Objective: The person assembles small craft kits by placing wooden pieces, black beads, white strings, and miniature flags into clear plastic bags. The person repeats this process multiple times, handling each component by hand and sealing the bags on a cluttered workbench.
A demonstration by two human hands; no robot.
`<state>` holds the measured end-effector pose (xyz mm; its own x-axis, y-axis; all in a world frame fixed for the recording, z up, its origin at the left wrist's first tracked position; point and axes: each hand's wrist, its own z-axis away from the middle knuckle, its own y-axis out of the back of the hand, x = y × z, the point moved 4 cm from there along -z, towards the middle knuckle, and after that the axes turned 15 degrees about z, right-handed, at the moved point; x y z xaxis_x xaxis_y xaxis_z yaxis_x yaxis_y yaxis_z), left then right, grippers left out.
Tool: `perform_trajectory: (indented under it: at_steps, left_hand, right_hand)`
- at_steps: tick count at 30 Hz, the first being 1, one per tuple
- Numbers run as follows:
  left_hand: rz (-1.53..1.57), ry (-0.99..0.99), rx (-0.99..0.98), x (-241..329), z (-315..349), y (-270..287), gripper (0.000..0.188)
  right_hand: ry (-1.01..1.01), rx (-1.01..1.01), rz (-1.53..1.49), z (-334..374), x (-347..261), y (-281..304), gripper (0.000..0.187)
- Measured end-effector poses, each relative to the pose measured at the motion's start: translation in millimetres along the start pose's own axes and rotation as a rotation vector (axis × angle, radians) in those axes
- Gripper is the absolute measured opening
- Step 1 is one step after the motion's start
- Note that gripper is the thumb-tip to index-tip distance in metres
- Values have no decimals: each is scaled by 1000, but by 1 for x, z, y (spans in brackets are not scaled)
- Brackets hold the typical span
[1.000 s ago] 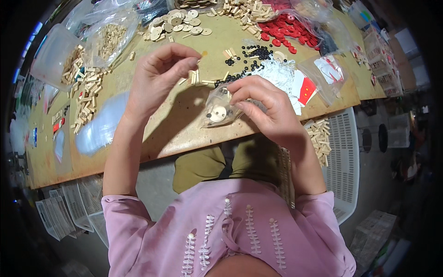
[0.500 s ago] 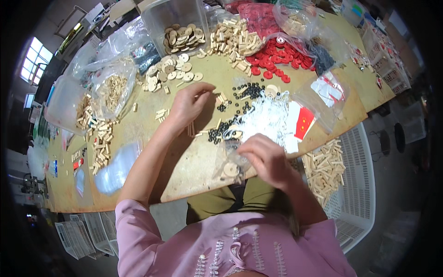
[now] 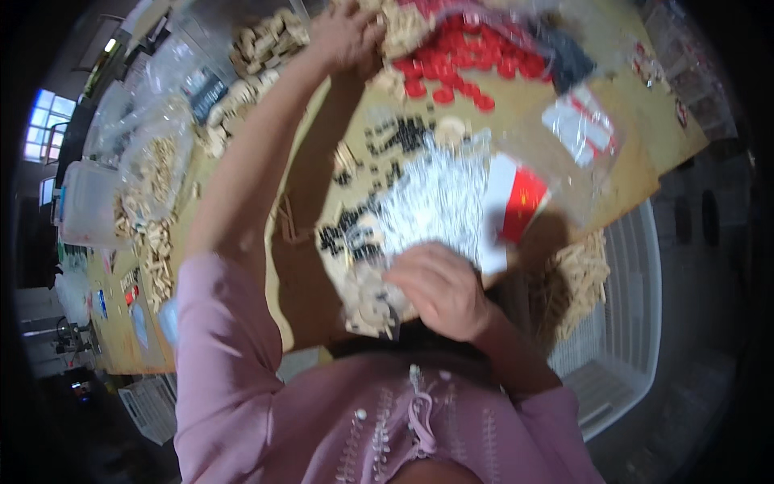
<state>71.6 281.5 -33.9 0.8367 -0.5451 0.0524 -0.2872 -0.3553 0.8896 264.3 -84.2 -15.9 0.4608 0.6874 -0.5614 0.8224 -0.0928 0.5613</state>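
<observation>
So, roughly mid-way is how this looks, judging by how things lie on the table (image 3: 645, 121). A small clear bag (image 3: 372, 300) with pale wooden discs inside is held at the near edge of the table by the right hand (image 3: 439, 289), whose fingers are curled shut over the bag's top edge; exactly how tight that grip is can't be made out through the blur. The left hand (image 3: 348, 34) is stretched well away from it, up at the far side of the table, with fingers bunched down onto a heap of pale wooden pieces (image 3: 403, 24) right beside the red discs (image 3: 468, 68); whether anything is pinched between those fingers can't be told. The two hands are kept far apart. The bag seems only partly filled, and plenty of loose stock is left lying about: small black pieces (image 3: 379, 169) scattered on the table between the hands, a shiny clear packet (image 3: 435, 198) with a red-and-white card (image 3: 516, 206) next to it, and wooden sticks (image 3: 153, 250) piled off to the left. A white crate (image 3: 637, 323) with more sticks is parked on the right. Nothing sealed or finished can be picked out, so much still seems left to be bagged.
</observation>
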Motion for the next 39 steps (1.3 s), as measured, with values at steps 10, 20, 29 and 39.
perform_trajectory:
  at_steps: [10, 20, 29, 39]
  left_hand:
    - [235, -180, 18, 44, 74, 30, 57]
    - [372, -36, -282, 69, 155, 56, 62]
    - [1046, 465, 277, -5, 202, 105, 26]
    - [611, 176, 52, 86, 186, 107, 27]
  right_hand:
    - [-125, -16, -85, -2, 11, -6, 15]
    - [-49, 26, 104, -2, 1, -9, 14]
    - [-45, 26, 54, -3, -3, -9, 16]
    - [-13, 30, 93, -4, -5, -8, 15]
